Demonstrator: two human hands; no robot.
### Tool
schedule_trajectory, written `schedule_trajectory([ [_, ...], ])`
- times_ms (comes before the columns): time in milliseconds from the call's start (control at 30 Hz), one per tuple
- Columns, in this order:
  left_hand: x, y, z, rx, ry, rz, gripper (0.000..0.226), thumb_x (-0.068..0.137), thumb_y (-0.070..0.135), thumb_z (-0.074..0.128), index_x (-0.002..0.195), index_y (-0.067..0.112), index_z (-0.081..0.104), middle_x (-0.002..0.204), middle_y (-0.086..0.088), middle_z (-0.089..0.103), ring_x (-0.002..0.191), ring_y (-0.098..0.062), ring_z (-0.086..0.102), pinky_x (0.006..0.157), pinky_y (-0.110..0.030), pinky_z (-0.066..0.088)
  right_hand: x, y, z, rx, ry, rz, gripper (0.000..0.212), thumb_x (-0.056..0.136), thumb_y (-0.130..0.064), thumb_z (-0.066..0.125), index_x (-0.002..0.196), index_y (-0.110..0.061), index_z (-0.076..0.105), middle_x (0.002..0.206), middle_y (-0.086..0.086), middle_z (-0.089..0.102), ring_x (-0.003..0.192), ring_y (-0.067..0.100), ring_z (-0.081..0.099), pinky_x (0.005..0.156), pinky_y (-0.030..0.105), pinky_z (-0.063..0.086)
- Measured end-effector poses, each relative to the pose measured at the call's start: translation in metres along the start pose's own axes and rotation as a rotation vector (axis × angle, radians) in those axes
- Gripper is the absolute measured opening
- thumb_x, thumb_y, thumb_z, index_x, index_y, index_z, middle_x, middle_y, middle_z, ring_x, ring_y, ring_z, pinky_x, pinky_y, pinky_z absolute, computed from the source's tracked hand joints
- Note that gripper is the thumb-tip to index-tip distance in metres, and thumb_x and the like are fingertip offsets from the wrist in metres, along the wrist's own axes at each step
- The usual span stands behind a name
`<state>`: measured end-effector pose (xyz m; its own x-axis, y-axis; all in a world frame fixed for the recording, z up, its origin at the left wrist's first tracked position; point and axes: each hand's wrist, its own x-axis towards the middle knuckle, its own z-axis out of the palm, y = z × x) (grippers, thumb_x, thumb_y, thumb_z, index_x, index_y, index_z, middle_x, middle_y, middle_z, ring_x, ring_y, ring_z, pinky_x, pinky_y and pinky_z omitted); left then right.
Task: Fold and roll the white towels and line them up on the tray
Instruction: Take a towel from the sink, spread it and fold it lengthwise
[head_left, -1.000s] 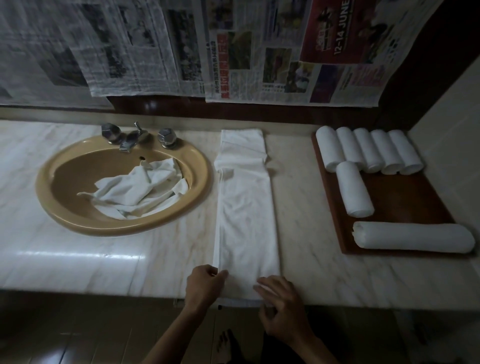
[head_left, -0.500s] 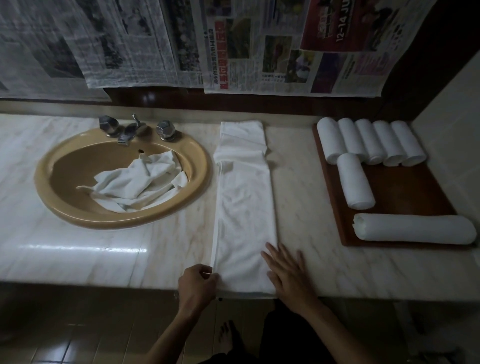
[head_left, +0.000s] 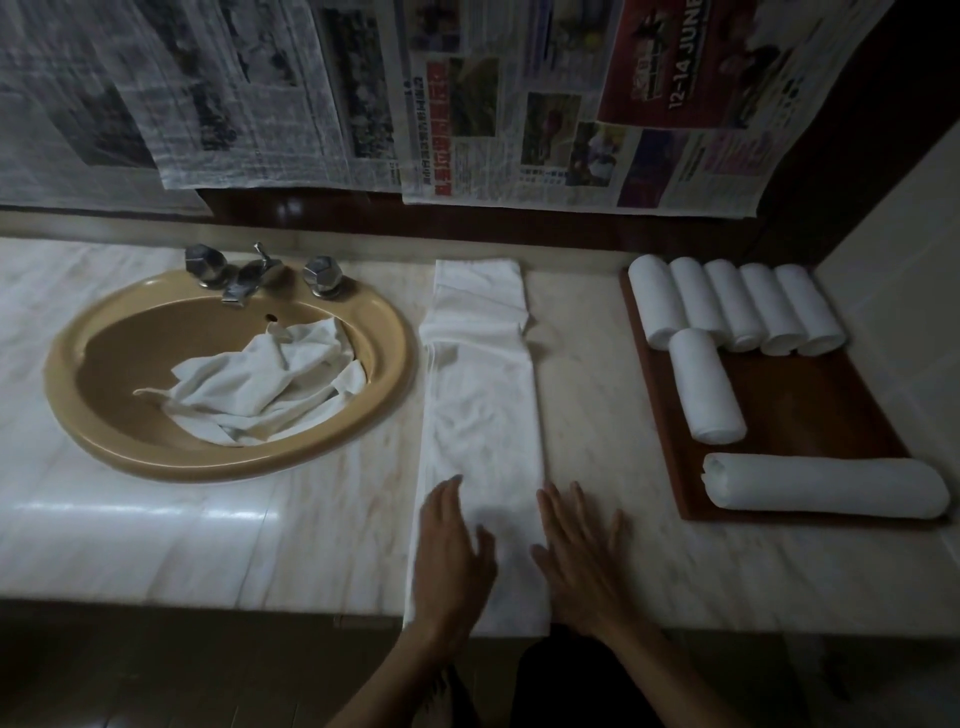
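Hands at 6 o'clock, both flat with fingers straight, gripping nothing. Left hand lies palm-down on the near end of the folded towel, over its left half. Right hand rests at the strip's right edge, fingers spread, partly on cloth and partly on the marble counter; both blurred.

Folded towel is a long narrow strip running from 6 toward 12 o'clock, between sink and tray, its near end at the counter's front edge, its far end narrower and slightly rumpled.

Tray, dark wood, at 3 o'clock. Five rolled towels sit side by side, touching, along its far edge. A sixth roll lies just in front of the leftmost ones. A longer roll lies crosswise along the near edge.

Sink, tan, at 9 o'clock, with loose white towels heaped in the basin. Taps behind it. Newspaper sheets hang at 12 o'clock.
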<state>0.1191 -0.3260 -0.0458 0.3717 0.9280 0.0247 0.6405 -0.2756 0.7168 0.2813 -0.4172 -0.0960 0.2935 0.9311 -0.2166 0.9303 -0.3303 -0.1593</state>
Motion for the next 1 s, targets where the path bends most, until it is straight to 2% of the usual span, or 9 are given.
schedule_trajectory([
  [100, 0.015, 0.027, 0.035, -0.243, -0.157, 0.060, 0.057, 0.104, 0.036, 0.040, 0.155, 0.016, 0.024, 0.161, 0.001, 0.023, 0.147, -0.008, 0.020, 0.121, -0.030, 0.021, 0.008, 0.004, 0.010, -0.152, -0.091, -0.033, 0.088, 0.086, -0.057, 0.054, 0.158, -0.019, 0.022, 0.167, 0.007, 0.010, 0.150, 0.037, 0.020, 0.103, 0.080, 0.014],
  [167, 0.022, 0.017, 0.055, -0.160, -0.306, 0.174, 0.059, 0.106, 0.044, 0.021, 0.157, 0.016, 0.012, 0.164, 0.004, 0.004, 0.151, -0.006, 0.003, 0.124, -0.034, 0.007, 0.006, 0.000, 0.011, -0.166, -0.041, -0.048, 0.085, 0.082, -0.054, 0.048, 0.156, -0.017, 0.029, 0.166, 0.009, 0.014, 0.150, 0.039, 0.017, 0.103, 0.081, 0.014],
  [267, 0.026, -0.019, 0.064, 0.261, -0.284, 0.348, 0.064, 0.106, 0.047, 0.006, 0.157, 0.011, 0.019, 0.164, -0.005, 0.008, 0.152, -0.019, 0.009, 0.121, -0.042, 0.005, 0.006, -0.001, 0.011, -0.172, 0.025, -0.062, 0.066, 0.093, -0.046, 0.037, 0.152, -0.016, 0.039, 0.164, 0.004, 0.022, 0.150, 0.035, 0.020, 0.104, 0.079, 0.015],
  [367, 0.029, -0.045, 0.049, 0.329, -0.194, 0.197, 0.067, 0.103, 0.051, 0.002, 0.158, 0.013, 0.010, 0.165, -0.003, 0.001, 0.152, -0.013, -0.005, 0.122, -0.038, -0.005, 0.006, -0.003, 0.008, -0.082, 0.045, 0.023, 0.064, 0.103, -0.051, 0.014, 0.156, -0.019, 0.031, 0.165, -0.002, 0.021, 0.150, 0.028, 0.023, 0.108, 0.076, 0.013],
  [500, 0.042, -0.061, 0.026, 0.336, -0.116, -0.062, 0.073, 0.095, 0.057, -0.005, 0.155, 0.017, -0.010, 0.164, -0.002, -0.016, 0.150, -0.015, -0.019, 0.119, -0.039, -0.020, 0.012, -0.004, 0.001, 0.015, 0.096, 0.017, 0.063, 0.101, -0.052, 0.017, 0.150, -0.022, 0.043, 0.159, -0.004, 0.036, 0.147, 0.023, 0.031, 0.109, 0.076, 0.006],
  [600, 0.057, -0.041, 0.031, 0.173, -0.125, 0.042, 0.073, 0.099, 0.058, -0.002, 0.156, 0.014, 0.000, 0.164, -0.004, -0.011, 0.151, -0.013, -0.015, 0.121, -0.039, -0.016, 0.035, -0.004, -0.009, 0.077, 0.154, 0.031, 0.057, 0.103, -0.049, 0.023, 0.145, -0.020, 0.049, 0.154, -0.001, 0.044, 0.144, 0.021, 0.037, 0.108, 0.077, 0.009],
  [700, 0.074, -0.004, 0.057, -0.022, -0.300, 0.265, 0.073, 0.099, 0.060, -0.003, 0.157, 0.017, 0.007, 0.165, 0.002, -0.005, 0.151, -0.008, -0.010, 0.123, -0.038, -0.006, 0.057, -0.001, -0.003, -0.004, 0.105, 0.012, 0.063, 0.097, -0.043, 0.037, 0.154, -0.017, 0.035, 0.164, 0.003, 0.023, 0.150, 0.027, 0.025, 0.106, 0.079, 0.014],
  [800, 0.087, -0.003, 0.066, 0.089, -0.385, 0.319, 0.075, 0.095, 0.061, -0.011, 0.156, 0.019, 0.004, 0.163, 0.005, -0.008, 0.151, -0.010, -0.010, 0.123, -0.038, -0.007, 0.059, -0.001, 0.003, -0.004, 0.130, -0.008, 0.063, 0.098, -0.041, 0.038, 0.156, -0.016, 0.030, 0.166, 0.002, 0.017, 0.152, 0.026, 0.018, 0.106, 0.078, 0.016],
  [1000, 0.127, -0.026, 0.045, 0.282, -0.115, -0.067, 0.077, 0.093, 0.057, -0.007, 0.157, 0.013, -0.003, 0.163, -0.002, -0.012, 0.150, -0.014, -0.016, 0.119, -0.036, -0.016, 0.056, -0.005, -0.004, 0.025, 0.207, 0.004, 0.060, 0.099, -0.041, 0.034, 0.156, -0.020, 0.030, 0.165, -0.004, 0.020, 0.151, 0.020, 0.021, 0.111, 0.074, 0.011],
])
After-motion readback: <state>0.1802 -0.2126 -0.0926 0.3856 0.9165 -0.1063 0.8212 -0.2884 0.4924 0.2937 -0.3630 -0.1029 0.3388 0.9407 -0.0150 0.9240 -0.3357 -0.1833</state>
